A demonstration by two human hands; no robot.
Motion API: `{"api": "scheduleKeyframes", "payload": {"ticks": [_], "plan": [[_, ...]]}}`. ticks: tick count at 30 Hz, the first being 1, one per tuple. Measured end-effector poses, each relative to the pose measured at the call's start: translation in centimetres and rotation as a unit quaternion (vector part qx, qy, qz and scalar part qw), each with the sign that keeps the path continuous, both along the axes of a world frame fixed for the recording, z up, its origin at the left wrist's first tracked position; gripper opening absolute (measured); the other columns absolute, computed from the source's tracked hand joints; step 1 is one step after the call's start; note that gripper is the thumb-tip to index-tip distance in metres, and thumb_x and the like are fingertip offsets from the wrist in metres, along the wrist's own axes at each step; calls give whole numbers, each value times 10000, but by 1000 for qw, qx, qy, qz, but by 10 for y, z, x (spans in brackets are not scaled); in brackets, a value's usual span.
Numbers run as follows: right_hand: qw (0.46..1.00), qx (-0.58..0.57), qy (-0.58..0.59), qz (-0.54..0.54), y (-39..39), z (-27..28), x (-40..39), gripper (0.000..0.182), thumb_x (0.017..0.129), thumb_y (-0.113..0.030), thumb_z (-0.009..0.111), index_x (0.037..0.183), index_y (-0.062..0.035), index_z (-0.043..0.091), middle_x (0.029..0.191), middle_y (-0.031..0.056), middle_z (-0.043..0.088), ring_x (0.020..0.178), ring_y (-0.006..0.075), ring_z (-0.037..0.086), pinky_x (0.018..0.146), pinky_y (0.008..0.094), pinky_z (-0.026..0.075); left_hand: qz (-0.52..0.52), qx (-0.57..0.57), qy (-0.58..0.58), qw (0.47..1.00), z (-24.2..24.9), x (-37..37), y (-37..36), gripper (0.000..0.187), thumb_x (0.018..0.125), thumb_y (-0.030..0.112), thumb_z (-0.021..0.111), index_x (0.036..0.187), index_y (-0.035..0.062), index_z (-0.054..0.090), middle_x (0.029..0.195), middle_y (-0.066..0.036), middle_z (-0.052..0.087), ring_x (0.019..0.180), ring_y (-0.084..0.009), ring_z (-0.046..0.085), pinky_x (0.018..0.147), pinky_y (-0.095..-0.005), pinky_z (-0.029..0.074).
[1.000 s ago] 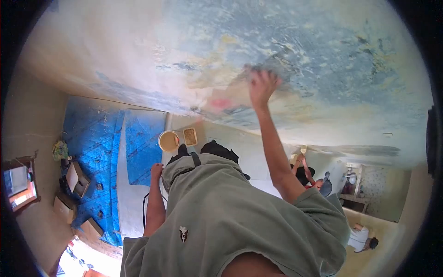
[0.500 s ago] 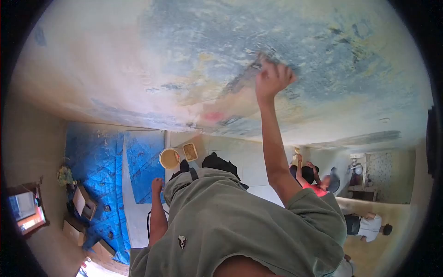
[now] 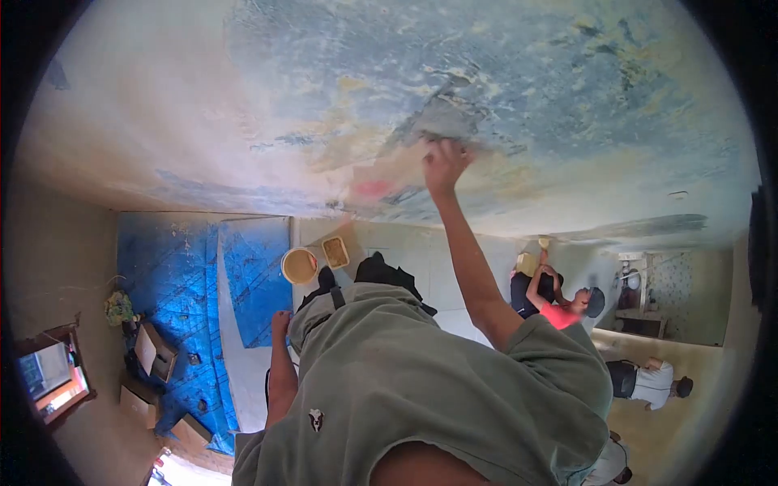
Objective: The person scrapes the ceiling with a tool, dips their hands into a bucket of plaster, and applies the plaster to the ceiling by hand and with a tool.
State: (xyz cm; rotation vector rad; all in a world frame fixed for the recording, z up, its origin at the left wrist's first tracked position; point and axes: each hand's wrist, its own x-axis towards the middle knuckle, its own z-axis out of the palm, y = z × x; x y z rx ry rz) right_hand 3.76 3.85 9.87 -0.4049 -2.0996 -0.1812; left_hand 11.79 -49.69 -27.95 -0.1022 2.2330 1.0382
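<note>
My right hand (image 3: 447, 166) is raised to the wall (image 3: 551, 89), its fingers closed and slightly blurred. A flat grey blade-like tool (image 3: 447, 121) appears just beyond the fingertips, against the wall; its exact kind is too smeared to tell. Around it the surface is patchy blue-grey, with yellowish and pale areas and a darker streak. My left hand (image 3: 280, 322) hangs by my side in a loose fist, with nothing seen sticking out of it. A round bucket (image 3: 299, 266) and a rectangular tub (image 3: 335, 252), both with tan contents, stand near my feet.
Blue sheeting (image 3: 174, 267) covers the floor at left, with cardboard boxes (image 3: 154, 352) on it. A person in a red shirt (image 3: 563, 313) works low by the wall at right, holding a brush (image 3: 544, 241). Another person in white (image 3: 652, 385) is farther back.
My right hand has moved down and to the left along the wall, and the grey flat shape now shows above it. The person in red has shifted slightly. My left hand stays low.
</note>
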Motion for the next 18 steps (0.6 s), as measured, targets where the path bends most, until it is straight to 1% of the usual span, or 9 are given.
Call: {"api": "scheduleKeyframes", "payload": {"ticks": [2,5,7,9,11,12,14,16,18], "plan": [[991,33,-105,77,-1,-32,6,191,585,-31,646,726,-154,607,834,7,558,851,231,536,843,430,340,-44,-32,23,998,-27,5,-13,312,816,279,531,920,39,701,769,-131,677,704,-245,642,636,-356,486],[993,24,-108,48,1,10,9,197,584,-44,656,749,-135,601,833,14,533,876,232,524,837,437,337,-154,50,93,982,-22,-4,-22,301,814,296,548,921,60,703,750,-118,665,653,-225,625,583,-357,477],[992,17,-122,-3,4,28,12,197,595,-39,658,761,-131,605,836,19,516,879,229,514,839,428,332,-37,15,-21,999,31,-9,-13,325,822,319,543,977,66,677,784,-117,657,658,-259,623,577,-400,482],[999,16,-26,18,10,29,8,227,574,-39,646,770,-149,613,837,14,542,915,236,522,843,441,336,-5,4,-90,996,57,-15,-12,327,834,315,529,1016,73,653,811,-115,655,657,-266,621,559,-410,483],[996,-2,-86,28,8,-9,12,221,576,-51,649,769,-153,613,841,17,539,911,249,517,847,440,333,75,-2,-198,977,73,-14,-11,329,860,295,485,1092,87,589,878,-108,654,666,-287,624,524,-426,492],[989,-18,-140,42,7,-32,15,215,579,-63,652,768,-157,614,845,20,536,908,261,512,851,440,329,75,-7,-200,977,73,-15,-9,329,860,295,485,1092,87,589,878,-108,654,666,-287,624,524,-426,492],[989,-22,-111,92,6,-41,17,215,587,-60,646,770,-170,619,843,18,538,904,285,507,855,436,325,97,-9,-200,975,71,-28,1,324,860,287,486,1092,85,588,874,-114,654,658,-265,630,509,-402,491],[997,-14,-78,-8,5,-4,26,260,596,-50,648,826,-164,607,871,39,510,869,270,476,833,455,325,80,18,-183,980,75,-40,15,322,862,287,483,1086,83,590,864,-110,656,635,-252,628,499,-387,490],[994,7,-72,-80,16,38,19,196,595,-67,642,756,-171,604,848,52,520,899,295,495,833,445,320,50,43,-174,983,77,-45,31,319,864,286,480,1081,81,593,854,-106,658,612,-238,627,489,-371,490]]}}
